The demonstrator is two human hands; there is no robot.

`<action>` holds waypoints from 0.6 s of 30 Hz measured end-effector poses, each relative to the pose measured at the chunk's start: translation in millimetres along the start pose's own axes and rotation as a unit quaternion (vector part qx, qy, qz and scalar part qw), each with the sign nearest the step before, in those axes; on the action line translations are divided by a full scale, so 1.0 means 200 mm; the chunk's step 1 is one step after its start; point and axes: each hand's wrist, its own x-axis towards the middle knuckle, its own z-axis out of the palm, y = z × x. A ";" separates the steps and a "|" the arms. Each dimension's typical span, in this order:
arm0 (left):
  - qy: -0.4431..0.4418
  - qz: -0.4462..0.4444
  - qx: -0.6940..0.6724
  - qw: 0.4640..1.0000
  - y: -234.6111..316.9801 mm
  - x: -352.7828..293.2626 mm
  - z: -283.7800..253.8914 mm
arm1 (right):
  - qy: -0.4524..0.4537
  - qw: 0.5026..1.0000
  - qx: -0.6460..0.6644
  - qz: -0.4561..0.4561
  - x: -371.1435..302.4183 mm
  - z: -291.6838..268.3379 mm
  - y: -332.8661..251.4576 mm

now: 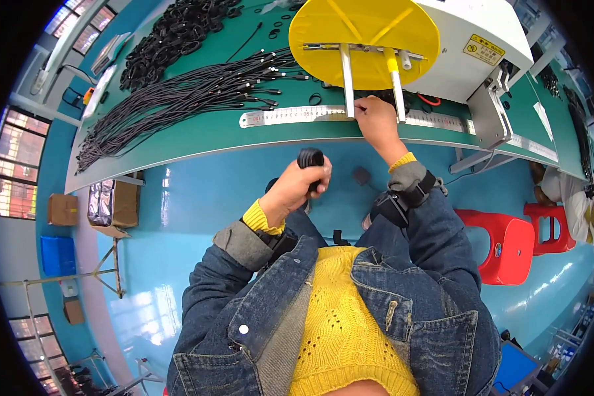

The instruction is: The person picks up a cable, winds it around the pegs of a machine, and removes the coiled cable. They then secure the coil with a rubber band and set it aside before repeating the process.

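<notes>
My left hand is closed around a small coiled bundle of black cable, held in front of the table edge. Farther forward, my right hand reaches between two pale posts that stick out from a round yellow disc. Its thumb and fingertips are pinched close beside the left post, and I cannot make out what is between them. Behind that hand, a steel ruler lies along the front of the green table. The disc is mounted on a white machine.
Many straight black cables are spread over the table's left side, with a heap of coiled cables behind. A metal bracket stands at the machine's right. Red stools are on the right, a carton on the left.
</notes>
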 end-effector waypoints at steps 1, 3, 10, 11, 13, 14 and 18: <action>0.000 0.000 -0.002 1.000 0.02 0.03 0.00 | -0.002 1.000 0.000 0.000 -0.01 -0.01 -0.02; 0.069 0.104 0.025 0.992 0.09 0.12 0.02 | -0.024 0.987 0.126 0.095 -0.01 -0.03 -0.06; 0.167 0.134 0.035 0.976 0.23 0.40 0.12 | -0.058 0.962 0.213 0.158 -0.04 -0.04 -0.06; 0.164 0.132 0.038 0.977 0.23 0.41 0.13 | -0.059 0.964 0.213 0.151 -0.04 -0.04 -0.05; 0.172 0.140 0.065 0.973 0.23 0.42 0.14 | -0.058 0.964 0.213 0.146 -0.04 -0.04 -0.04; 0.176 0.144 0.078 0.971 0.24 0.42 0.14 | -0.056 0.970 0.195 0.137 -0.04 -0.03 -0.04; 0.152 0.116 0.106 0.976 0.25 0.46 0.12 | -0.041 0.979 0.161 0.119 -0.05 -0.04 -0.04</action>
